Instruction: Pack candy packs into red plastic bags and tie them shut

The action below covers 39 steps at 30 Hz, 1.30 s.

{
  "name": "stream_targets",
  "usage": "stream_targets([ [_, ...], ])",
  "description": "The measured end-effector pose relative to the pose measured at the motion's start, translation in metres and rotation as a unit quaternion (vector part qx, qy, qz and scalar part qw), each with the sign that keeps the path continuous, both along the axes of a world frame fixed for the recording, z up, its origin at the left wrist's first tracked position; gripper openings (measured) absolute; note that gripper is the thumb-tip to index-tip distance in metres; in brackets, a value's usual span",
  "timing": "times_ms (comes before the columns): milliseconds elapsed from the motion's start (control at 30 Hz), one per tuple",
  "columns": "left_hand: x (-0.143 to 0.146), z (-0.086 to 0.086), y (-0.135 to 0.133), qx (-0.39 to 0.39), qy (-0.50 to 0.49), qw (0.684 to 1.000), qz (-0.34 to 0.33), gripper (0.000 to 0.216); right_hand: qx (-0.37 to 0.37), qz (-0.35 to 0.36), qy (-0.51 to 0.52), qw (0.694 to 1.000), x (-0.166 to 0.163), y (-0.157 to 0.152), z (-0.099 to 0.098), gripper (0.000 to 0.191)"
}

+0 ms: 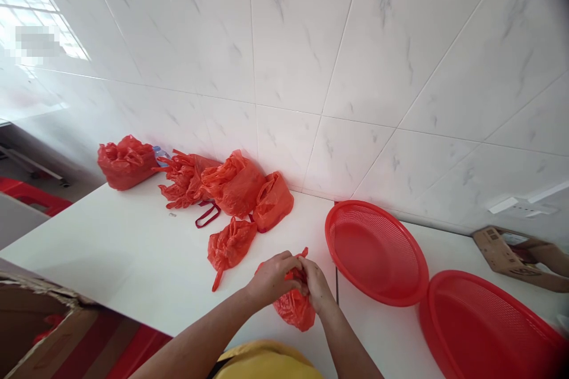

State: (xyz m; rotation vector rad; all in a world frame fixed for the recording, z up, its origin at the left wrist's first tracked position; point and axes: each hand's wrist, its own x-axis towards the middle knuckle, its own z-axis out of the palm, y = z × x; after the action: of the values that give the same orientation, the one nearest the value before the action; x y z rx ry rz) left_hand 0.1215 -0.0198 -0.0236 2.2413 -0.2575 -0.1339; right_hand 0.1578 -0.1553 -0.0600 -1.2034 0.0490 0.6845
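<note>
The left hand (272, 278) and right hand (316, 285) pinch shut on the bunched top of the small crumpled red plastic bag (294, 308) at the white counter (133, 249) edge, where picking gently with fingertips, not tugging, likely avoids tearing.

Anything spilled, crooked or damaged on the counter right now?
Nothing spilled. One red basket sits tilted, its rim seemingly propped on the second basket. The cardboard box at lower left has a ragged, torn edge.
</note>
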Motion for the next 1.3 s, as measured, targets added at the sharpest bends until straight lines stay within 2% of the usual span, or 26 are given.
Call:
stream_targets([
  [133,0.003,-0.008,0.006,-0.002,0.023,1.0,-0.013,0.004,-0.01,0.021,-0.008,1.0,0.002,-0.006,-0.006,0.033],
  [267,0.007,-0.013,0.019,0.003,0.023,0.996,0.085,0.008,-0.002,0.072,-0.038,0.997,0.007,-0.021,-0.003,0.036],
  [367,0.009,-0.014,0.024,-0.054,0.036,0.989,0.136,0.004,-0.003,0.123,-0.109,0.986,0.008,-0.029,0.002,0.041],
  [467,0.01,-0.016,0.022,-0.139,0.102,0.979,0.111,0.005,-0.053,0.132,-0.151,0.978,0.008,-0.031,0.005,0.039],
  [567,0.009,-0.018,0.017,-0.16,0.153,0.97,0.105,0.011,-0.1,0.104,-0.166,0.976,0.008,-0.029,0.002,0.025],
  [633,0.008,-0.019,0.015,-0.147,0.157,0.969,0.117,0.012,-0.16,0.061,-0.182,0.968,0.009,-0.026,-0.001,0.029],
  [700,0.007,-0.02,0.013,-0.138,0.155,0.971,0.122,0.01,-0.225,0.031,-0.194,0.954,0.009,-0.022,-0.004,0.025],
  [767,0.006,-0.021,0.013,-0.127,0.147,0.974,0.115,0.009,-0.244,0.023,-0.2,0.949,0.007,-0.019,-0.005,0.02],
  [833,0.004,-0.023,0.013,-0.113,0.139,0.978,0.105,0.009,-0.216,0.021,-0.185,0.958,0.006,-0.017,-0.004,0.02],
  [1000,-0.001,-0.03,0.015,-0.081,0.108,0.986,0.1,0.008,-0.059,-0.003,-0.076,0.995,0.007,-0.014,-0.006,0.028],
  [1033,-0.002,-0.031,0.016,-0.073,0.091,0.989,0.095,0.006,-0.051,-0.02,-0.065,0.996,0.008,-0.015,-0.01,0.031],
  [1100,-0.004,-0.035,0.02,-0.051,0.066,0.993,0.082,0.003,-0.095,-0.067,-0.065,0.991,0.012,-0.017,-0.02,0.034],
  [1167,-0.008,-0.04,0.029,-0.014,0.063,0.996,0.064,0.001,-0.173,-0.11,-0.077,0.976,0.017,-0.024,-0.035,0.031],
  [1300,-0.022,-0.054,0.059,0.123,0.101,0.984,0.087,0.003,-0.275,-0.166,-0.086,0.943,0.018,-0.047,-0.064,0.023],
])
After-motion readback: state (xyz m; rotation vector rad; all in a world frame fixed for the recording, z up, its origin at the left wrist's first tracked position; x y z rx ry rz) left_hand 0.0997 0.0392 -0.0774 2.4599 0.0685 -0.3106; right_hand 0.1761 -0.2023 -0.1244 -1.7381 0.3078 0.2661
